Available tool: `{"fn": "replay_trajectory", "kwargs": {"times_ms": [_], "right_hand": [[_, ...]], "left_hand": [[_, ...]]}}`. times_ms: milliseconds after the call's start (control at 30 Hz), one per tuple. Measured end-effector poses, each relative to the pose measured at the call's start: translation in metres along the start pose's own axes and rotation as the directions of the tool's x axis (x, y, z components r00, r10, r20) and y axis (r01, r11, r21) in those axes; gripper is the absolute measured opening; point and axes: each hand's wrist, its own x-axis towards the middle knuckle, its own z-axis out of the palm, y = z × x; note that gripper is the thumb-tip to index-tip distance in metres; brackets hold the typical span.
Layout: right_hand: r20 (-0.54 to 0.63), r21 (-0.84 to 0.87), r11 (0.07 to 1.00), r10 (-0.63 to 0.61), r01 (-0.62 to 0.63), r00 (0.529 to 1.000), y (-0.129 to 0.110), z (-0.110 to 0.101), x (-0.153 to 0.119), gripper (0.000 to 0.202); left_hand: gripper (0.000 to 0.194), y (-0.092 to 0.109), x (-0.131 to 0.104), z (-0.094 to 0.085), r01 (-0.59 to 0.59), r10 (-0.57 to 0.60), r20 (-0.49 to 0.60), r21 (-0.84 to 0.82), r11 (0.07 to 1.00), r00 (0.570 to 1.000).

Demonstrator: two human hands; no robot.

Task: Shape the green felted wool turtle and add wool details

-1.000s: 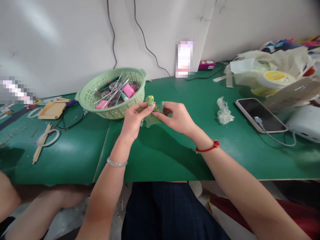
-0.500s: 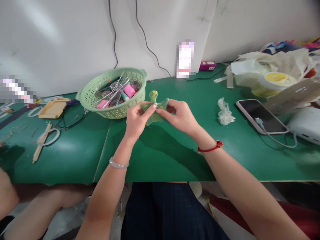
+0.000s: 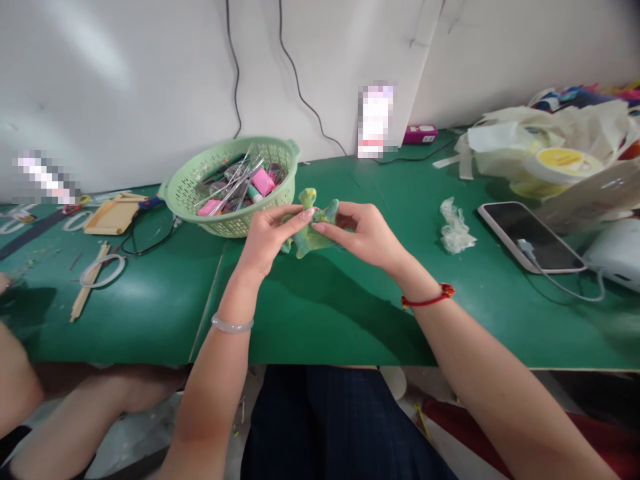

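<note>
Between my two hands, raised above the green table (image 3: pixel 320 313), is a small green-yellow figure (image 3: pixel 309 241) with a rounded knob on top and several stubby points around it. Its exact kind I cannot make out. My left hand (image 3: pixel 267 237) pinches it from the left, thumb on the front. From the other side my right hand (image 3: pixel 367 233) grips it, its thumb and fingertips close to the left thumb. Both hands partly cover the figure's sides.
A green basket (image 3: pixel 227 225) of wires and pink pieces stands behind my left hand. To the right lie crumpled plastic (image 3: pixel 456 230), a phone (image 3: pixel 530 233) with a cable, and a yellow-lidded tub (image 3: pixel 567 162). At left are wooden sticks (image 3: pixel 90 283), a white ring (image 3: pixel 120 273) and another person's arm (image 3: pixel 17 367).
The figure has tilted in my hands, so more of its lower body and points show below my fingers. My head view has shifted slightly left.
</note>
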Motion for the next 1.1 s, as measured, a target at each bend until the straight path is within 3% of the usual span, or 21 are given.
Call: {"fn": "replay_trajectory", "kwargs": {"times_ms": [300,533,667,933,1100], "right_hand": [[-0.038,-0.249,0.959,-0.148,0.134,0.988,-0.002,0.000,0.000,0.041],[-0.042,-0.264,0.951,-0.180,0.163,0.983,-0.003,0.000,0.000,0.041],[-0.053,-0.245,0.958,-0.165,0.147,0.985,-0.001,0.000,0.000,0.040],[-0.084,-0.132,0.991,-0.024,0.013,0.996,-0.002,0.000,-0.001,0.045],[-0.124,-0.014,0.999,0.037,-0.039,0.992,-0.003,0.000,-0.001,0.054]], "left_hand": [[0.030,0.002,-0.001,0.006,-0.058,0.059,-0.103,0.009,0.998,0.993],[0.035,-0.004,-0.001,0.013,-0.021,0.009,-0.123,-0.093,0.995,0.992],[0.035,-0.005,-0.003,0.016,-0.035,0.028,-0.128,-0.050,0.998,0.991],[0.034,-0.003,-0.006,0.018,-0.206,0.221,-0.098,0.142,0.968,0.970],[0.042,0.002,-0.011,0.014,-0.365,0.435,-0.156,0.344,0.865,0.887]]}}
